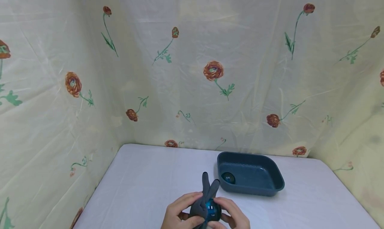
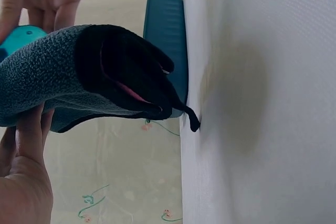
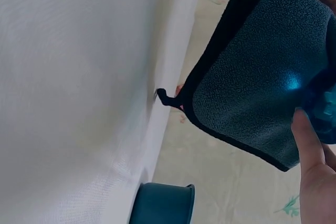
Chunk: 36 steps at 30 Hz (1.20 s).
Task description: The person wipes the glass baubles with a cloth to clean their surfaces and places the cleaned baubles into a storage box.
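Observation:
Near the front of the table, my left hand [image 1: 183, 211] grips a dark grey fleecy cloth [image 1: 198, 207] with black edging. The cloth [image 2: 47, 66] drapes downward, and a thin black loop [image 3: 168, 98] sticks out from its edge. My right hand [image 1: 232, 213] holds a shiny blue rounded piece [image 1: 213, 210] against the cloth, thumb and fingers around it. Its exact kind cannot be told. In the left wrist view, part of the piece [image 2: 23, 38] shows bright turquoise beside the cloth; the rest is hidden.
A dark teal rectangular basin [image 1: 255, 191] stands at the back right of the white-covered table [image 1: 144, 179]. Inside its left end lies another shiny dark round piece [image 1: 228, 178]. Flower-printed curtains [image 1: 192, 105] close off the back and both sides.

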{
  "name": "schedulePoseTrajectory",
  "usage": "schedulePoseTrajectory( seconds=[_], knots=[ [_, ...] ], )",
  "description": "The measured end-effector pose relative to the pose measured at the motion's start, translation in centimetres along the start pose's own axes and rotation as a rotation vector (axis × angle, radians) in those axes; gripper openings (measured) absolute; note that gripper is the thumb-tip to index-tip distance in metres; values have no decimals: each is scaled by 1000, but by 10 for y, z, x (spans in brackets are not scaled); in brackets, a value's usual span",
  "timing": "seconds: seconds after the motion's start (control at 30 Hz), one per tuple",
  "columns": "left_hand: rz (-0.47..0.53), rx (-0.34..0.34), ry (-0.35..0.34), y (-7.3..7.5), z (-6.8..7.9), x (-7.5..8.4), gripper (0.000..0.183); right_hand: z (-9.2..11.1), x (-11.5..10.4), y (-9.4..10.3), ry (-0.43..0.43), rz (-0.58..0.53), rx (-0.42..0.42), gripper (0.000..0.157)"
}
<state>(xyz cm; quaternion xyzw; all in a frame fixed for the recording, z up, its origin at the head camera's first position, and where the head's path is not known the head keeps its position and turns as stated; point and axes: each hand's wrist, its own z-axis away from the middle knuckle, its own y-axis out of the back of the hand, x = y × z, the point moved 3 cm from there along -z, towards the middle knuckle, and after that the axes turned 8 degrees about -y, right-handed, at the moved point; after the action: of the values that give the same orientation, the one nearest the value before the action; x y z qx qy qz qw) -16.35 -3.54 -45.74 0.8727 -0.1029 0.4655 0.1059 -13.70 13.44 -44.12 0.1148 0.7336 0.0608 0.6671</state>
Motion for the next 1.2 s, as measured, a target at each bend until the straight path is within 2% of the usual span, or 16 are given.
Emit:
schedulePoseTrajectory(
  seconds=[0.23,0.37,0.53,0.7,0.97,1.2],
  knots=[
    [3,-13,56,0,-1,1,45,1,3,0,69,-16,6,44],
    [-3,-15,65,-1,-1,3,46,1,4,1,22,-28,3,42],
    [13,-33,39,-2,-1,3,45,0,2,2,-83,-24,-19,41],
    [12,-41,4,-2,1,2,45,0,3,2,-90,-27,-22,40],
    [-6,-70,-33,-3,1,1,44,-1,8,2,-65,-28,56,34],
    [-10,-60,-50,-3,2,1,43,0,6,2,-107,-41,24,35]
  ],
)
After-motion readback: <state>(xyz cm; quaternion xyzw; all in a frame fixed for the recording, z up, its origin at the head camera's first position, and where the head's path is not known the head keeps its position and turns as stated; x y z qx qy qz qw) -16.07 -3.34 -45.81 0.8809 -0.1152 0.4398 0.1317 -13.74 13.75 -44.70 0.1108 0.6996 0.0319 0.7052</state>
